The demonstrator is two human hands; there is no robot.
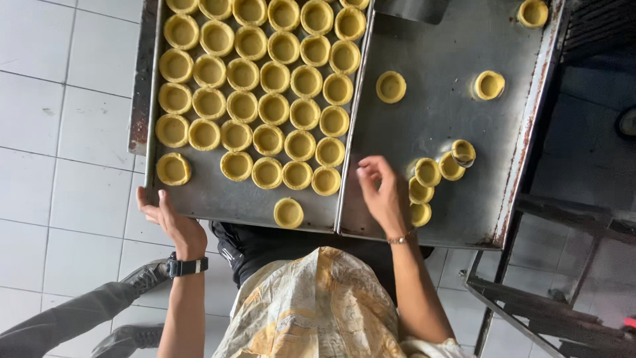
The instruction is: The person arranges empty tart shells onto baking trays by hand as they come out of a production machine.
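Head view | left hand point(173, 222) fingers open, gripping nothing, at left tray point(199, 199) edge | right hand point(383, 195) fingers loosely curled, empty, beside pastry shells point(427, 172) on right tray point(437, 119)

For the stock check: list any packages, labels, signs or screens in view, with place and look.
None in view: no package, label, sign or screen.
Wristwatch: on the left wrist, black strap, face not visible.
Apron: at the waist, cream with yellow print, too blurred to tell.

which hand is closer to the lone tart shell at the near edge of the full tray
Left. The left hand grips the tray edge beside the lone tart shell; the right hand hovers over the other tray, slightly farther off.
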